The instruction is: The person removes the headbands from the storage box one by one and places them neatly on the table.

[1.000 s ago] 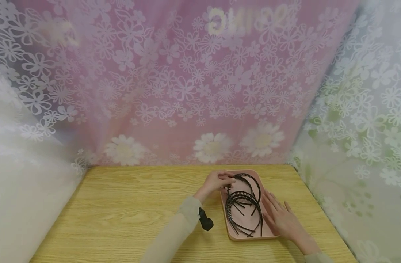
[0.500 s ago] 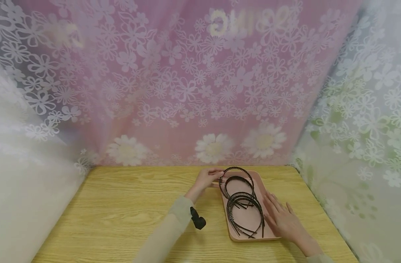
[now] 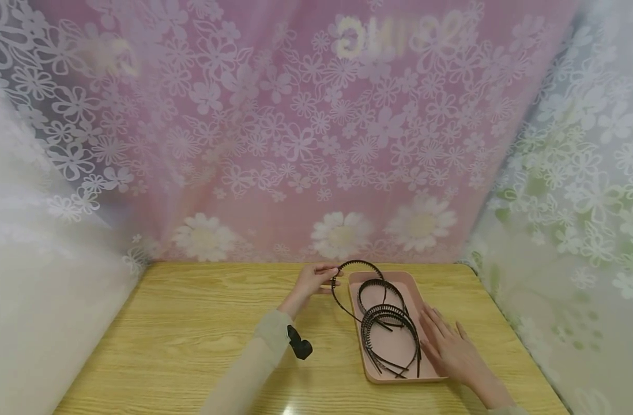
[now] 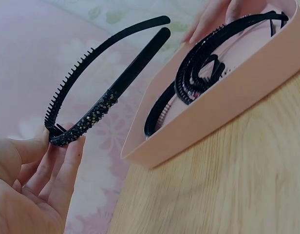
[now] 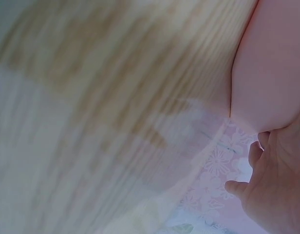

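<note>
Now the left hand (image 3: 311,280) has lifted one black headband (image 3: 354,288) clear of the pink tray (image 3: 359,340), pinching its end just left of the far rim. Right hand (image 3: 448,349) stays flat, fingers straight, apparently steadying the tray's right edge, where the other headbands (image 3: 391,331) remain.

The worktop (image 3: 192,334) is a light wood-grain surface with a rounded far-right corner. A pink rectangular tray (image 3: 391,373) rests directly on it, right of centre, with its long sides running from the near edge toward the far edge. The right hand (image 3: 451,349) lies flat, palm down, on the worktop, touching the tray's right rim. Flower-patterned curtains (image 3: 296,144) border the worktop on three sides.
</note>
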A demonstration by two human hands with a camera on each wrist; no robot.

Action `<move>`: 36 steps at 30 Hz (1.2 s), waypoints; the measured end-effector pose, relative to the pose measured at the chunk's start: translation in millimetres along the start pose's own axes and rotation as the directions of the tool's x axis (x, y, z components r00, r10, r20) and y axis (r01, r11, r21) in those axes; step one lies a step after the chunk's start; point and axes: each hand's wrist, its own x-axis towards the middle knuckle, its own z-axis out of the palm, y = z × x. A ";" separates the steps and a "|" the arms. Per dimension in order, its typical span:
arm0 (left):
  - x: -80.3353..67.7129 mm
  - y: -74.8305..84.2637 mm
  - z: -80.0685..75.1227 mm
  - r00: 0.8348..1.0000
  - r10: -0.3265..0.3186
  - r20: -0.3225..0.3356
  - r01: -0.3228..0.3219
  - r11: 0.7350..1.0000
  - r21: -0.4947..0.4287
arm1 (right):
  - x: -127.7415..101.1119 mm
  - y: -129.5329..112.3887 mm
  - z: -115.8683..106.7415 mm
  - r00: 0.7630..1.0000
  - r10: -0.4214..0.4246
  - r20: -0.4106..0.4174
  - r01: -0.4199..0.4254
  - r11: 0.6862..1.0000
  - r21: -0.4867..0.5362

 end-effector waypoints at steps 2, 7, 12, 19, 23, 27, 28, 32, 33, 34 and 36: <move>0.6 -0.8 -6.5 1.000 0.008 -0.007 -0.008 1.000 0.006 | 0.7 0.7 1.2 1.000 -0.002 -0.002 0.002 1.000 -0.007; -1.0 -3.9 -25.6 1.000 0.013 -0.018 -0.012 0.999 0.031 | 1.1 3.0 4.8 1.000 -0.018 -0.010 0.018 1.000 -0.015; -4.6 -6.8 -43.6 0.998 -0.007 -0.055 0.008 0.999 0.034 | 0.6 7.7 8.0 1.000 -0.023 -0.002 0.023 1.000 -0.009; -9.1 -10.3 -64.9 0.993 -0.023 -0.118 0.026 0.999 0.026 | 1.2 6.3 7.6 0.998 -0.038 -0.042 0.039 0.999 0.020; -12.6 -14.6 -78.1 0.989 -0.034 -0.145 0.038 0.999 0.026 | 2.2 3.1 5.2 1.000 -0.016 -0.020 0.016 1.000 0.025; -16.0 -18.6 -91.2 0.985 -0.047 -0.167 0.053 0.998 0.036 | 0.7 3.5 5.7 1.000 -0.003 -0.029 0.003 1.000 0.031; -17.2 -19.6 -94.5 0.983 -0.047 -0.177 0.056 0.998 0.043 | 0.2 4.0 5.9 1.000 0.000 -0.031 0.001 0.999 0.037; -23.2 -22.9 -107.6 0.973 -0.055 -0.223 0.069 0.996 0.053 | 0.6 4.0 4.1 1.000 0.024 -0.012 -0.023 0.999 0.049; -24.7 -23.8 -111.1 0.971 -0.060 -0.231 0.074 0.996 0.051 | 1.0 3.3 2.8 1.000 0.028 -0.003 -0.028 0.998 0.050; -26.4 -24.8 -114.6 0.970 -0.062 -0.235 0.076 0.996 0.050 | 1.5 2.7 1.7 0.999 0.032 0.007 -0.032 0.998 0.050; -29.0 -27.5 -121.8 0.966 -0.066 -0.248 0.083 0.995 0.058 | 2.0 1.7 0.1 0.999 0.038 0.031 -0.039 0.998 0.038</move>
